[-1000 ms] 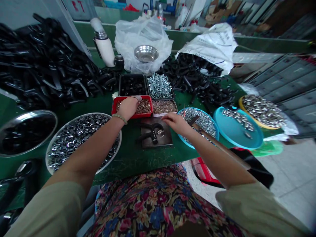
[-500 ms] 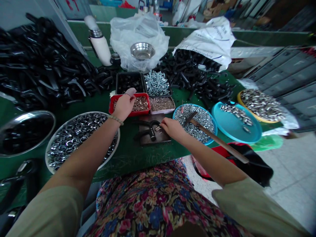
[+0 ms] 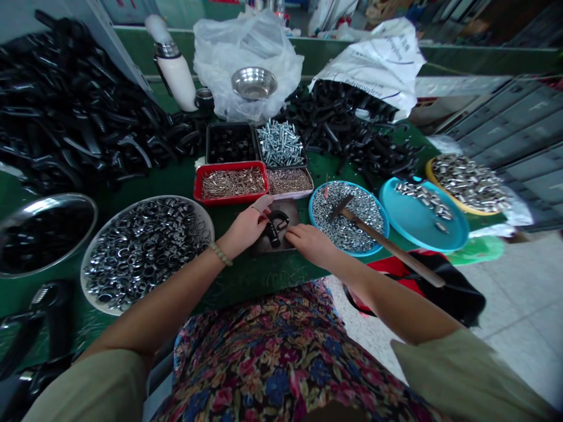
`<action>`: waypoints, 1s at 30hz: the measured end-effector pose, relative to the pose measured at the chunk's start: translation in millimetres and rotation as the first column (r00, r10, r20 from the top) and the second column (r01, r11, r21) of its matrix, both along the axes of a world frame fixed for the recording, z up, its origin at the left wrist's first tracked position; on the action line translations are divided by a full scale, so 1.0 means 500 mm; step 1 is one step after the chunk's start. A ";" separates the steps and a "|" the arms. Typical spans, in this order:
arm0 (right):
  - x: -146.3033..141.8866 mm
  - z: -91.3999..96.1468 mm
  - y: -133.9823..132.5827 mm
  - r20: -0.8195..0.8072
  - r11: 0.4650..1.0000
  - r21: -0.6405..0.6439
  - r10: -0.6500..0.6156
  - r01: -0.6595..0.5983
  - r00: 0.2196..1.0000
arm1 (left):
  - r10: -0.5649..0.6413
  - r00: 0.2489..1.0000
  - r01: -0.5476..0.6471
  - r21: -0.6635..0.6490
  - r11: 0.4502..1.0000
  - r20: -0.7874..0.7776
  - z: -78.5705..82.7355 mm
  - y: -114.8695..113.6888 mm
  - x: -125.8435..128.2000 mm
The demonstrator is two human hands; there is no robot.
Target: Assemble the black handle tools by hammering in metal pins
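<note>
A black curved part (image 3: 277,230) with a hooked end lies on the flat metal plate (image 3: 288,208), between my hands. My left hand (image 3: 247,227), a beaded bracelet at its wrist, is closed on the part's left side. On the other side, my right hand (image 3: 309,241) has its fingers pinched together close against the part; whatever is in them is too small to make out. Just beyond the plate are a red tray of thin metal pins (image 3: 233,183) and a pale tray of small rivet-like pieces (image 3: 288,182).
A hammer (image 3: 387,243) lies across a blue basin of small metal pieces (image 3: 352,211). A wide bowl of metal rings (image 3: 145,252) stands left. Behind are a tray of bolts (image 3: 280,143), black handles (image 3: 74,123) in a heap, a thermos (image 3: 178,79) and a steel bowl (image 3: 254,83).
My left hand has come from the red pin tray back towards me, onto the black part. My right hand stays beside the part. The view has shifted slightly.
</note>
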State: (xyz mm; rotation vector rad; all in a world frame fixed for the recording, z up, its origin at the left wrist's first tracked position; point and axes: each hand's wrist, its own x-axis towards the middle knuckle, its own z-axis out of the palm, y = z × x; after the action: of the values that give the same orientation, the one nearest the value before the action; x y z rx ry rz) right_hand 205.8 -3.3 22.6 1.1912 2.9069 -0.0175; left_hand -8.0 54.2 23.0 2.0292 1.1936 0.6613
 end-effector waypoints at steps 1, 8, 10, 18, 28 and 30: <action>-0.003 0.001 0.000 0.025 1.000 -0.016 -0.004 0.005 1.000 | -0.012 0.999 0.014 0.036 0.999 -0.048 0.007 -0.001 0.001; -0.005 0.049 0.052 -0.156 0.984 -0.132 -0.138 0.118 0.978 | -0.098 0.927 0.167 0.163 0.972 -0.363 0.065 -0.026 0.021; -0.030 0.070 0.109 -0.377 0.980 -0.091 -0.198 0.176 0.905 | -0.090 0.889 0.185 0.173 0.967 -0.449 0.062 -0.028 0.024; -0.103 0.114 0.255 -0.442 0.970 -0.044 -0.232 0.237 0.867 | -0.065 0.848 0.262 0.311 0.913 -0.526 0.019 -0.047 -0.010; 0.279 0.018 0.010 0.074 0.685 0.121 -0.728 0.718 0.682 | -0.052 0.772 0.312 0.305 0.900 -0.634 0.000 -0.082 -0.008; 0.268 0.009 -0.001 0.101 0.729 0.128 -0.684 0.673 0.722 | -0.037 0.778 0.286 0.302 0.910 -0.627 -0.005 -0.085 -0.005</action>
State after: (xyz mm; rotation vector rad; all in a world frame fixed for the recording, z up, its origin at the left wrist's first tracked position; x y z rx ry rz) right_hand 339.9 -3.7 27.3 2.1056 2.1928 0.1813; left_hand -10.7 11.8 20.4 2.7842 1.2745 0.1323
